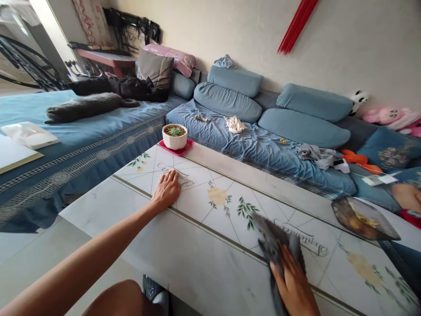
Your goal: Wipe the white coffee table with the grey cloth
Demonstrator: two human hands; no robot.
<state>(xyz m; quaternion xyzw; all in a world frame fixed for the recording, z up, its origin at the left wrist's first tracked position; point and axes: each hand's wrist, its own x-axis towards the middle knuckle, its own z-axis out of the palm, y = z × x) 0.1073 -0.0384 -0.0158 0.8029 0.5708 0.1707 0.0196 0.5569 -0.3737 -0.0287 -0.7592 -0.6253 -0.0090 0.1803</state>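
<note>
My left hand [167,189] lies flat on the marble-patterned table top [210,210], palm down, fingers slightly spread and holding nothing. My right hand [292,283] is closer to the front edge and grips a crumpled grey cloth [274,248], pressing it against the table. The cloth looks blurred and its far end stands up past my fingers. Printed leaves, yellow flowers and script decorate the top between my hands. A white pot with a small succulent [174,136] stands on a pink coaster [176,148] at the far end, beyond my left hand.
A smoked glass dish [363,218] lies at the table's far right. Past it show another person's hand [407,196] and denim-clad leg [403,259]. A blue sofa [256,145] with cushions and loose clothes runs behind the table, and a grey cat [87,107] lies on it.
</note>
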